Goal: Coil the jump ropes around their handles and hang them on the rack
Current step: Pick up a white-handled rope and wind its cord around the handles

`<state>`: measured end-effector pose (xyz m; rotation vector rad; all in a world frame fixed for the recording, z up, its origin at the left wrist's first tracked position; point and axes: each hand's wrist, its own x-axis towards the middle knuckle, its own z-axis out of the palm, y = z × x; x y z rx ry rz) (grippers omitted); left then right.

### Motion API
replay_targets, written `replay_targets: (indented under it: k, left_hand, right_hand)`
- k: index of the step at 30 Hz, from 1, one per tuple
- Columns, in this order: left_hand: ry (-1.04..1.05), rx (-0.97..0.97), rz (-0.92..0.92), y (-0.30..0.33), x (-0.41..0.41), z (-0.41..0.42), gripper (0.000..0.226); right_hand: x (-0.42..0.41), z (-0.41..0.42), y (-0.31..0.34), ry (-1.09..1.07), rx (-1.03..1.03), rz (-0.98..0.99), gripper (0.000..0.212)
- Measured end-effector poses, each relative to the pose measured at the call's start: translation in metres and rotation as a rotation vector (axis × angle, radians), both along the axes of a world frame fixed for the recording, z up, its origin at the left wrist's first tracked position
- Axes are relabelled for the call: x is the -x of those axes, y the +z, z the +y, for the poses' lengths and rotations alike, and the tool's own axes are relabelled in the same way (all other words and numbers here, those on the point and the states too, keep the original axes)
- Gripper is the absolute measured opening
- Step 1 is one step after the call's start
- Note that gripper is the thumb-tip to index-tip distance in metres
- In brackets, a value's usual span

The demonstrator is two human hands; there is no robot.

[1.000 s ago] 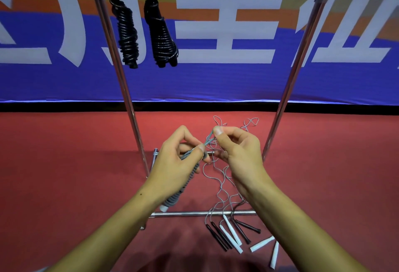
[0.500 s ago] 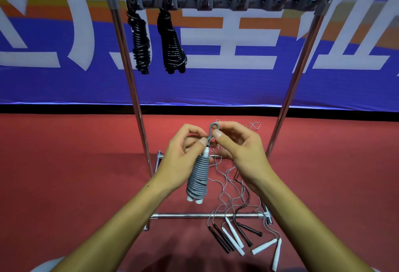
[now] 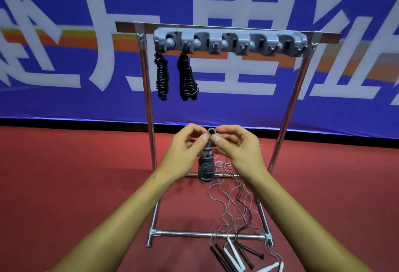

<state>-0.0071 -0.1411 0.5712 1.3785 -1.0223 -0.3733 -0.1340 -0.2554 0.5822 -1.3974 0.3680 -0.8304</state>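
A grey coiled jump rope (image 3: pixel 206 169) hangs upright between my hands, with a small loop at its top. My left hand (image 3: pixel 185 153) and my right hand (image 3: pixel 236 150) both pinch that loop with thumb and forefinger. Above stands the metal rack with its grey hook bar (image 3: pixel 230 42). Two black coiled ropes (image 3: pixel 162 77) (image 3: pixel 187 79) hang from the two leftmost hooks; the other hooks are bare. Several loose ropes (image 3: pixel 233 198) lie tangled on the floor inside the rack's base, their black and white handles (image 3: pixel 235 254) near the front bar.
The rack's chrome uprights (image 3: pixel 149 107) (image 3: pixel 289 112) stand on either side of my hands. Its front base bar (image 3: pixel 207 234) lies on the red floor. A blue banner with white characters (image 3: pixel 64 66) fills the wall behind.
The grey coiled rope turned from tilted to hanging upright and rose with both hands. My view lifted, so the whole hook bar shows.
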Motion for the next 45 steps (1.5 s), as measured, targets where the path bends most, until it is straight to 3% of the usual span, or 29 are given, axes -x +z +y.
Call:
replay_targets:
  k: [6, 13, 20, 23, 32, 36, 40, 45]
  left_hand:
    - [0.086, 0.056, -0.097, 0.042, -0.022, -0.022, 0.008]
    - [0.275, 0.156, -0.114, 0.094, -0.048, -0.074, 0.008]
    - [0.443, 0.221, -0.133, 0.139, -0.075, -0.121, 0.013]
    - [0.496, 0.168, -0.123, 0.149, -0.086, -0.135, 0.015]
    - [0.510, 0.166, -0.113, 0.133, -0.089, -0.147, 0.013]
    - [0.476, 0.159, -0.224, 0.123, -0.085, -0.135, 0.004]
    - [0.500, 0.107, -0.388, 0.108, -0.069, -0.118, 0.013]
    - [0.358, 0.033, -0.387, 0.090, -0.031, -0.087, 0.005]
  right_hand:
    - [-0.020, -0.013, 0.038, -0.067, 0.095, -0.054, 0.010]
    - [-0.057, -0.052, 0.089, -0.165, 0.137, -0.089, 0.017]
    - [-0.100, -0.090, 0.133, -0.200, 0.042, -0.143, 0.023]
    - [-0.112, -0.098, 0.145, -0.209, 0.020, -0.138, 0.014]
    - [-0.125, -0.109, 0.129, -0.310, 0.057, -0.061, 0.004]
    - [-0.119, -0.108, 0.118, -0.314, 0.186, -0.056, 0.012]
    - [-0.091, -0.100, 0.104, -0.316, 0.385, -0.003, 0.008]
    - [-0.024, -0.070, 0.073, -0.304, 0.520, 0.061, 0.005]
